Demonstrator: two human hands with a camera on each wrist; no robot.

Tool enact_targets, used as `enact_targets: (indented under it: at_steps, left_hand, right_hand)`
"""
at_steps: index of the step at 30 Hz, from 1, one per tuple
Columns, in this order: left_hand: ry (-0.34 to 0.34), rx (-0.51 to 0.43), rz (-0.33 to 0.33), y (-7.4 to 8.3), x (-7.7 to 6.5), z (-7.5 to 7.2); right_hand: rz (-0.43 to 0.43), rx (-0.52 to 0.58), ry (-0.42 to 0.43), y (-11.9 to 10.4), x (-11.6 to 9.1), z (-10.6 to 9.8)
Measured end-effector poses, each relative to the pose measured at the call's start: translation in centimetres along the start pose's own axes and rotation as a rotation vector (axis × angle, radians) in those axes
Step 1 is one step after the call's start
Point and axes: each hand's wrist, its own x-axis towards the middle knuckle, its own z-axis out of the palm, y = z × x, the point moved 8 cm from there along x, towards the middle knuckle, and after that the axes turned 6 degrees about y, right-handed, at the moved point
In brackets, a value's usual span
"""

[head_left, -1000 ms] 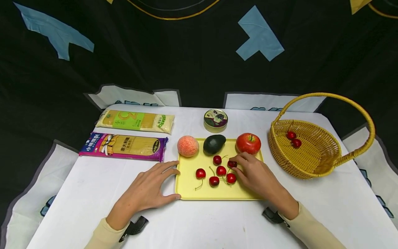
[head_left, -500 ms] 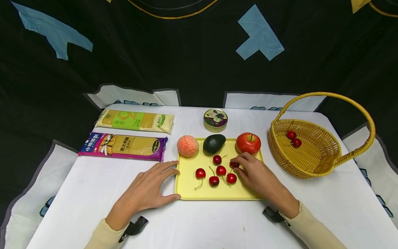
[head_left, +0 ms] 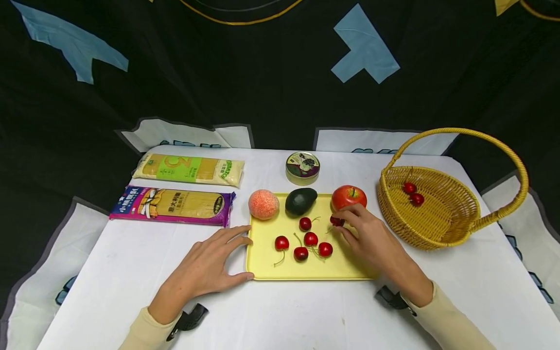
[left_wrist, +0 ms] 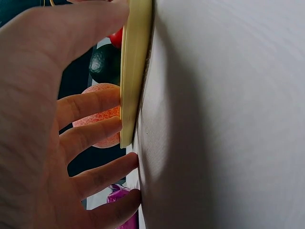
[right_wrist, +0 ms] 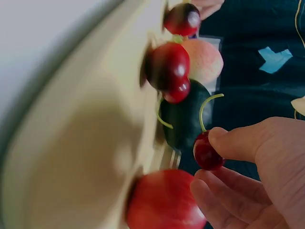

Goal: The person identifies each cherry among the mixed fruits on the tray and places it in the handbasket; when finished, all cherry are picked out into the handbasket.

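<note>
In the head view my right hand (head_left: 372, 238) pinches a dark red cherry (right_wrist: 208, 151) between thumb and fingers, its green stem sticking up in the right wrist view. That hand is over the right part of a yellow tray (head_left: 271, 270), just in front of a red apple (head_left: 348, 197). Several cherries (head_left: 310, 238) with stems lie on the tray, along with a peach (head_left: 264, 204) and an avocado (head_left: 301, 201). My left hand (head_left: 203, 267) has its fingers spread, with thumb and fingertips touching the tray's left edge.
To the right stands a yellow wicker basket (head_left: 395, 226) with a tall handle and two cherries (head_left: 413, 193) inside. Two pasta packs (head_left: 188, 169) lie at the back left. A round tin (head_left: 303, 168) sits behind the tray on the white table (head_left: 297, 316).
My right hand has lifted the pinched cherry and shifted slightly right and toward the apple, away from the other cherries. The left hand has stayed at the tray's edge.
</note>
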Motion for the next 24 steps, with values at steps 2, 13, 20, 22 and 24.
enact_targets:
  at_steps: [2,13,20,22,24]
  left_hand:
    - [0.004,0.0,0.001,0.0,0.0,-0.1]
    - [0.014,0.003,-0.004,0.0,0.0,-0.1]
    - [0.013,0.004,-0.007,0.0,0.0,0.0]
    - [0.018,0.004,-0.001,0.0,-0.1,0.0]
    - [0.024,0.007,0.005,0.0,-0.1,-0.1]
  right_hand:
    - [-0.014,-0.01,0.035,0.3,0.2,-0.8]
    - [0.03,-0.012,0.108,2.6,0.1,-4.1]
    - [0.116,-0.022,0.16,4.7,-0.6,-6.1]
    - [0.16,-0.015,0.159,5.4,-0.8,-6.6]
    - [0.188,-0.012,0.167,6.2,-1.0,-7.0]
